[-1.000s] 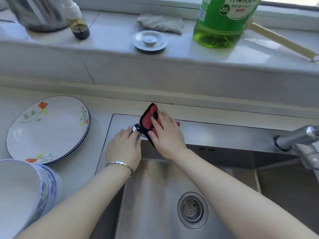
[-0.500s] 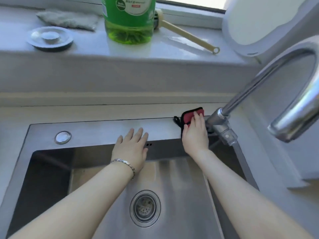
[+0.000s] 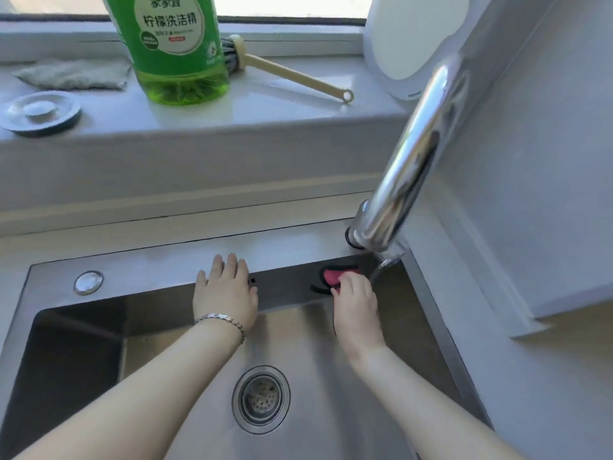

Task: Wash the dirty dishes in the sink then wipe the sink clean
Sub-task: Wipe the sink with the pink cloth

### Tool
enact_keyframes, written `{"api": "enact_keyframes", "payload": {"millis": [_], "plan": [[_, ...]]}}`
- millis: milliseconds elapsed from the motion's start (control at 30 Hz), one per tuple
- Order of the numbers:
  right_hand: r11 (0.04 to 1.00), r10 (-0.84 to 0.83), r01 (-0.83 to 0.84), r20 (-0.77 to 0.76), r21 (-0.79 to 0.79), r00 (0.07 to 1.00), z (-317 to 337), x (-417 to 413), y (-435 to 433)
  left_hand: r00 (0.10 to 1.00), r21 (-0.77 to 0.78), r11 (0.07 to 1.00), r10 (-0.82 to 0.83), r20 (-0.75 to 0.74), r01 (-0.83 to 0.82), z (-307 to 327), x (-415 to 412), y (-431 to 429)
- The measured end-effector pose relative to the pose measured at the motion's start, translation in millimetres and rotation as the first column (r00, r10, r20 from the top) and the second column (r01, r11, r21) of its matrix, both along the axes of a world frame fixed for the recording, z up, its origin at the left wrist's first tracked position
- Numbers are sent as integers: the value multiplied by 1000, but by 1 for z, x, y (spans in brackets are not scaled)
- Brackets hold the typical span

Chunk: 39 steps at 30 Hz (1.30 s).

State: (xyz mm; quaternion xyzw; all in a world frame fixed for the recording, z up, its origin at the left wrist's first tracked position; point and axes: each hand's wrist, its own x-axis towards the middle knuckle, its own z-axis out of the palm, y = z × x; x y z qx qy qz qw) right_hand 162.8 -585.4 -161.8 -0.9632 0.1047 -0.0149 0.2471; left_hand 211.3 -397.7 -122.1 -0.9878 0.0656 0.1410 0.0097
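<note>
A stainless steel sink (image 3: 142, 260) fills the lower view, with a round drain strainer (image 3: 261, 399) in its floor. My right hand (image 3: 356, 307) presses a red cloth with black trim (image 3: 335, 277) against the upper back wall of the basin, just below the faucet base. My left hand (image 3: 225, 292) lies flat with straight fingers over the sink's back rim, a metal bracelet on its wrist. No dishes show inside the basin.
A chrome faucet (image 3: 404, 167) arches up at the right. The window ledge holds a green detergent bottle (image 3: 175, 48), a long-handled brush (image 3: 288, 73), a grey rag (image 3: 73, 74), a sink stopper (image 3: 39, 112) and a white appliance (image 3: 408, 44). A round metal cap (image 3: 88, 282) sits on the rim.
My right hand carried the red cloth along the rim from the left end to the faucet, then down onto the basin's back wall. The view swung right, losing the plates.
</note>
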Motion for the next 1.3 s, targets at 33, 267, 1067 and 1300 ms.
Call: {"api": "enact_keyframes", "payload": {"millis": [33, 267, 1067, 1300], "plan": [[1000, -4, 4, -26, 20, 1000, 0, -25, -12, 1000, 4, 1000, -8, -8, 8, 1, -3, -9], [1000, -5, -3, 254, 31, 967, 53, -65, -129, 992, -120, 985, -124, -7, 122, -1, -12, -87], [856, 514, -511, -20, 72, 858, 17, 48, -169, 999, -95, 995, 0, 33, 3, -19, -4, -121], [982, 178, -178, -11, -70, 984, 18, 122, -176, 1000, -122, 992, -12, 12, 13, -15, 1, -119]]}}
